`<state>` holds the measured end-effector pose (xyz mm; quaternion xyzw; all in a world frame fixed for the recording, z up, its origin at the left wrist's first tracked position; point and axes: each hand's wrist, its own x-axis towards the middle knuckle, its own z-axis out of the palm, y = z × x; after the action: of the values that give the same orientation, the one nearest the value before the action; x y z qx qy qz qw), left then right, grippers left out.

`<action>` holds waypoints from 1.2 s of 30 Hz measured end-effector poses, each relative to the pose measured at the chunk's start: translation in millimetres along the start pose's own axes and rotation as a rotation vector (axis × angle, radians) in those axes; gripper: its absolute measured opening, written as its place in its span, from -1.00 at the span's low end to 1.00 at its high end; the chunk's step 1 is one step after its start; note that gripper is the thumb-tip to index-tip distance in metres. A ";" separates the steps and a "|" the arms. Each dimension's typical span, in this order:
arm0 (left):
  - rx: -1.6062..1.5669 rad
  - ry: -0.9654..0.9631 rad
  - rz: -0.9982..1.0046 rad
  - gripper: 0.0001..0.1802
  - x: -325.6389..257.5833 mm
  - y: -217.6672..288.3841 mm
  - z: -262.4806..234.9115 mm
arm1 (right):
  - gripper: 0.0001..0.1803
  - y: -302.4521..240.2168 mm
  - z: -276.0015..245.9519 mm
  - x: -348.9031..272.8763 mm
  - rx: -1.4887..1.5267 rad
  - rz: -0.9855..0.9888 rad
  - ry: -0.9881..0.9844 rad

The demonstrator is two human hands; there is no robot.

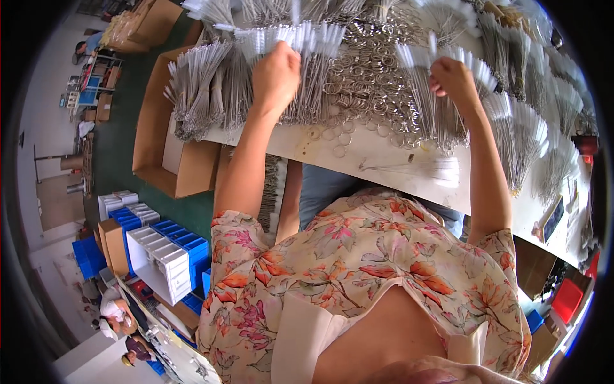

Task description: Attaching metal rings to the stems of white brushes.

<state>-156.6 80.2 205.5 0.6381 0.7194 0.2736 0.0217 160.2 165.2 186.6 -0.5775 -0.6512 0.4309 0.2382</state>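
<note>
Thin wire brushes with white bristle heads lie in thick bundles across the white table. My left hand point(276, 75) is closed over the left bundles point(313, 80), fingertips pinched at the bristle ends; an upright white bristle head point(295, 11) rises just beyond it, seemingly from a brush in its grip. Over the right bundle point(438, 115), my right hand point(453, 80) is also closed, fingers curled, with a single brush head point(432, 43) sticking up above its fingertips. Between the hands lies a heap of metal split rings point(368, 80). The fingers partly hide what each hand grips.
Several loose brushes point(441, 169) lie near the table's front edge. More brush bundles point(521, 141) stretch along the right. An open cardboard box point(153, 128) stands left of the table, with white and blue crates point(160, 262) lower left. A dark flat device point(553, 217) lies far right.
</note>
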 end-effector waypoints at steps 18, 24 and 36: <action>0.175 -0.297 -0.160 -0.77 3.6 -186.7 -44.1 | -0.76 112.6 -157.7 -98.7 -0.383 0.075 0.645; 0.084 -0.255 -0.400 -0.81 -5.6 -174.3 -55.9 | -0.76 85.3 -137.0 -88.0 -0.540 0.090 0.489; -0.016 -0.218 -0.225 -0.78 6.6 -144.3 -58.2 | -0.79 99.5 -221.5 -102.3 -0.263 -0.007 0.898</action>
<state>-310.7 59.9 196.3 0.5793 0.7775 0.2043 0.1351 416.0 126.8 236.7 -0.7298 -0.5350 0.0512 0.4226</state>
